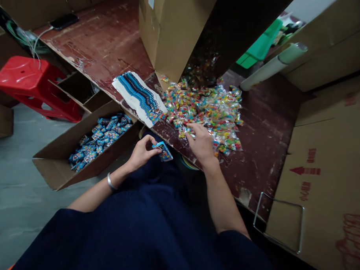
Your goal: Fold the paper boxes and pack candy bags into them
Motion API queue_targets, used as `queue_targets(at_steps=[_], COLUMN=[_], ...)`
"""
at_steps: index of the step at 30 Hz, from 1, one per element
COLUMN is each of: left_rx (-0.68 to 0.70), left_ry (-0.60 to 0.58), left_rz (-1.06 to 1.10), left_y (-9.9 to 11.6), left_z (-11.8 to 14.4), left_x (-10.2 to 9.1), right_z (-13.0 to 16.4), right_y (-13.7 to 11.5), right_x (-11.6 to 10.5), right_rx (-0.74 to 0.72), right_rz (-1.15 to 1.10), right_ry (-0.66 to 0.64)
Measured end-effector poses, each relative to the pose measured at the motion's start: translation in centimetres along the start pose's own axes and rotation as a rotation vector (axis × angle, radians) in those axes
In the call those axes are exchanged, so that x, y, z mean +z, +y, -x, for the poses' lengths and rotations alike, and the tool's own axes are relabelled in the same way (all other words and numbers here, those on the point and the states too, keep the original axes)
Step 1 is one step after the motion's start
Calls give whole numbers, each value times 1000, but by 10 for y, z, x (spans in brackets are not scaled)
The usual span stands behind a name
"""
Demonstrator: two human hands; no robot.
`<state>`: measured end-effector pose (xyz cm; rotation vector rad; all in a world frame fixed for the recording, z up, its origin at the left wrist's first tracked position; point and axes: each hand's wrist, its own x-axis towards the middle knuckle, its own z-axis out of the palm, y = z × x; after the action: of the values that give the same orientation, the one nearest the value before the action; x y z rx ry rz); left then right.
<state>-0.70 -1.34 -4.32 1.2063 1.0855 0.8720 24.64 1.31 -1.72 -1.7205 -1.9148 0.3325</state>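
Head-camera footage was centred on a worn, dark reddish-brown wooden table (pixel 265 128), its surface scratched and flaking. A small blue printed paper packet (pixel 163 150) was pinched between the curled fingers of the left hand (pixel 142 152), just off the table's near edge and above a dark navy fabric lap. The right hand (pixel 201 144) was laid palm-down, fingers loosely spread, on the near side of a glossy heap of clear plastic sachets filled with multicoloured candy (pixel 208 110) on the table; whether anything was gripped could not be told. A fanned stack of flat blue-and-white printed packets (pixel 139 95) was set at the table's left edge. Below that edge, an open brown cardboard box (pixel 50 155) was filled with small blue packets (pixel 100 137).
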Motion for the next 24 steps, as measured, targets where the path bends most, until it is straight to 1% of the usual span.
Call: queue_targets(at_steps=[2,3,5,7,8,9,10,11,13,15,17,18,19,21,24], left_rx=[21,28,25,13,10,7,2,-6,-31,-32,-18,-17,-18,-23,-3], left_ry=[-8,-39,-165,-323,-381,-414,-419,-401,-339,-301,-297,-300,-300,-298,-279], left_rz=[-233,-368,-628,-832,-895,-919,-898,-832,-599,-363,-215,-170,-138,-83,-56], left_y=[-2,-1,3,8,10,11,13,14,15,16,18,19,21,24,26], left_z=[0,0,3,6,7,8,7,6,4,1,1,1,2,4,9], left_x=[-5,-9,-17,-24,-26,-28,-29,-29,-27,-22,-15,-11,-7,-1,5], right_z=[-15,-20,-26,-27,-27,-26,-24,-22,-16,-8,2,7,10,16,19], right_y=[20,27,36,39,39,38,35,31,17,-2,-21,-30,-37,-47,-55], right_x=[-1,0,2,1,-2,-5,-10,-15,-23,-26,-24,-21,-18,-12,-8], right_rx=[22,19,-9,-16,-1,23,52,79,119,159,205,221,228,203,74], right_rz=[157,202,233,217,194,156,99,19,-202,-450,-635,-683,-698,-653,-480], right_ry=[-125,-185,-250,-226,-189,-137,-74,-9,82,90,70,75,87,108,93])
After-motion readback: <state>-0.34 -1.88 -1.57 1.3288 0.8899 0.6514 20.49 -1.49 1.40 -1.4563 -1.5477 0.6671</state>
